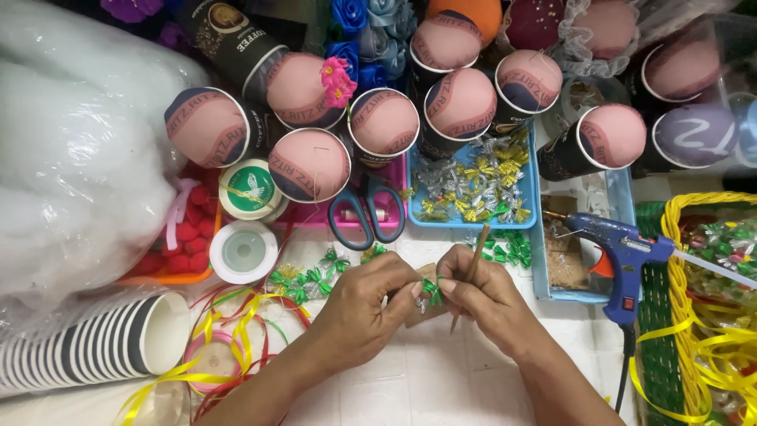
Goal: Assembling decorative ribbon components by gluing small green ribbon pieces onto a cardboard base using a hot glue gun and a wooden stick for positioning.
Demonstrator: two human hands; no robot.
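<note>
At lower left of the frame lies a sleeve of stacked striped paper cups. At centre, the left hand and right hand pinch a small green foil bow between their fingers; the right apparently also grips a thin brown stick. A blue glue gun rests at right.

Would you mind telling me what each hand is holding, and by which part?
Both hands pinch a small green ribbon bow between fingertips, left hand and right hand on either side. The right hand also grips a thin wooden stick near its middle.
</note>
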